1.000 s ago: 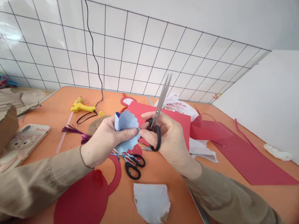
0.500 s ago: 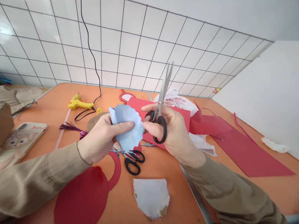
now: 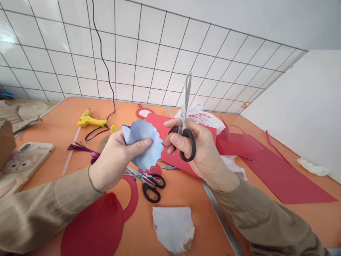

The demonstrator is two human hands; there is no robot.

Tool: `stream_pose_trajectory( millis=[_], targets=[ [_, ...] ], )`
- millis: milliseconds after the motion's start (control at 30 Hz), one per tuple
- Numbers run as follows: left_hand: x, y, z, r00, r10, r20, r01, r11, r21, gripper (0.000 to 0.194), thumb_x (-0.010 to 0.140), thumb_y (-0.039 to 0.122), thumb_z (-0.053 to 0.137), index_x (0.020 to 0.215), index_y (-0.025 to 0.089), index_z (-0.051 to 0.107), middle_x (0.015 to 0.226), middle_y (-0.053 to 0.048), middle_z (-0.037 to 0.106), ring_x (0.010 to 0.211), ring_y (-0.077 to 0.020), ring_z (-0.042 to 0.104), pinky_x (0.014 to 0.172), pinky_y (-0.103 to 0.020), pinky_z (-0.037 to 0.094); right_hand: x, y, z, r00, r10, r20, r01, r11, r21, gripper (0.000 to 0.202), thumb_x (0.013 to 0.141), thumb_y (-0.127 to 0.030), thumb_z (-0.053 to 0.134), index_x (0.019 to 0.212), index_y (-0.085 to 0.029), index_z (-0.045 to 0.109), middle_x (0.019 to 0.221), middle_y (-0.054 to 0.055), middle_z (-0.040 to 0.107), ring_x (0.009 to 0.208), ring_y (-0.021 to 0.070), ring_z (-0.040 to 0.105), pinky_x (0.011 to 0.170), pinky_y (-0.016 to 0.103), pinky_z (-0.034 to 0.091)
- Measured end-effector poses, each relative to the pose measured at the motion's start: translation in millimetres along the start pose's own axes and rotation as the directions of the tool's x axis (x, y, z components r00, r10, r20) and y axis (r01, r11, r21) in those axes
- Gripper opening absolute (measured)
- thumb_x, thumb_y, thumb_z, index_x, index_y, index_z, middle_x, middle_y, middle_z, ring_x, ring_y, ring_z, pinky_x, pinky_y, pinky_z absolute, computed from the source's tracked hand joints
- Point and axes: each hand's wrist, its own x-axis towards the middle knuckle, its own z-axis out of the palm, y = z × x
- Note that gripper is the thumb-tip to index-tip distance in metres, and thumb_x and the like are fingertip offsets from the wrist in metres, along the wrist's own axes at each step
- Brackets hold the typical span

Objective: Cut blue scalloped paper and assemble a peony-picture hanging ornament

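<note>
My left hand (image 3: 123, 151) pinches a light-blue piece of fabric (image 3: 145, 143) with a scalloped edge, thumb lying across its face. Just to its right, my right hand (image 3: 198, 150) is closed around black-handled scissors (image 3: 185, 101), whose blades point up and stand slightly apart. The right fingertips are close to the fabric's right edge. A second pair of black-handled scissors (image 3: 152, 186) lies on the table below the fabric, with small blue scraps by its blades. Nearer to me rests a whitish rounded fabric piece (image 3: 173, 230).
A red disc (image 3: 93, 228) and a red ring lie at the front left. Behind them are a purple tassel (image 3: 85, 149), a yellow glue gun (image 3: 91, 119) with its cord, and a phone (image 3: 30, 157). Red sheets (image 3: 286, 174) and a white plastic bag (image 3: 203, 117) occupy the right and back.
My right hand has turned the scissors slightly, and their blades now point more upright and sit a little further left. The left hand still holds the blue fabric, almost unmoved.
</note>
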Motion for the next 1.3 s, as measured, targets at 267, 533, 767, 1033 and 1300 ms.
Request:
stream_pose_trajectory(
  millis=[267, 533, 767, 1033, 1300],
  targets=[
    [-1.1, -1.5, 2.7, 1.0, 0.005, -0.019, -0.006, 0.999, -0.046, 0.018, 0.072, 0.029, 0.082, 0.075, 0.015, 0.071, 0.067, -0.001, 0.071, 0.054, -0.0118, 0.063, 0.051, -0.022, 0.052, -0.4, 6.1, 9.0, 0.999, 0.049, 0.02, -0.048, 0.998, -0.043, 0.034, 0.066, -0.017, 0.078, 0.096, -0.021, 0.063, 0.067, -0.005, 0.06, 0.058, 0.0093, 0.055, 0.053, 0.024, 0.048],
    [0.2, -2.4, 2.3, 0.999, -0.034, -0.017, 0.031, 0.99, -0.14, 0.018, 0.068, 0.027, 0.085, 0.073, 0.015, 0.073, 0.068, -0.002, 0.073, 0.056, -0.0132, 0.066, 0.053, -0.023, 0.056, 4.9, 6.7, 2.4, 0.999, 0.049, 0.004, -0.049, 0.999, -0.005, 0.033, 0.069, -0.028, 0.082, 0.095, -0.021, 0.064, 0.065, -0.004, 0.061, 0.056, 0.0106, 0.057, 0.054, 0.025, 0.049],
    [2.4, -5.8, -0.5, 0.999, -0.042, 0.017, 0.042, 0.999, -0.003, 0.019, 0.068, 0.029, 0.085, 0.071, 0.015, 0.073, 0.063, -0.002, 0.073, 0.051, -0.0134, 0.065, 0.049, -0.022, 0.053, 3.4, 8.1, 2.0, 1.0, -0.022, -0.015, 0.021, 0.998, -0.052, 0.033, 0.071, -0.025, 0.078, 0.1, -0.02, 0.062, 0.069, -0.003, 0.064, 0.063, 0.0129, 0.063, 0.059, 0.028, 0.052],
    [3.1, -3.3, 0.4, 0.994, -0.087, 0.066, 0.09, 0.994, -0.054, 0.019, 0.067, 0.028, 0.086, 0.073, 0.015, 0.073, 0.066, -0.001, 0.072, 0.054, -0.0126, 0.064, 0.051, -0.022, 0.052, 4.8, 11.3, 2.5, 0.996, -0.076, 0.036, 0.08, 0.99, -0.114, 0.029, 0.072, -0.02, 0.074, 0.099, -0.02, 0.062, 0.066, -0.005, 0.059, 0.058, 0.0101, 0.056, 0.055, 0.025, 0.047],
    [7.3, -3.1, -3.1, 0.992, -0.126, 0.006, 0.126, 0.986, -0.111, 0.023, 0.064, 0.032, 0.086, 0.07, 0.015, 0.072, 0.065, -0.003, 0.072, 0.051, -0.0153, 0.065, 0.047, -0.025, 0.052, 4.8, 11.5, 1.6, 0.997, -0.067, 0.036, 0.071, 0.989, -0.131, 0.03, 0.072, -0.018, 0.072, 0.1, -0.022, 0.063, 0.068, -0.005, 0.061, 0.062, 0.0122, 0.058, 0.061, 0.028, 0.049]
  ],
)
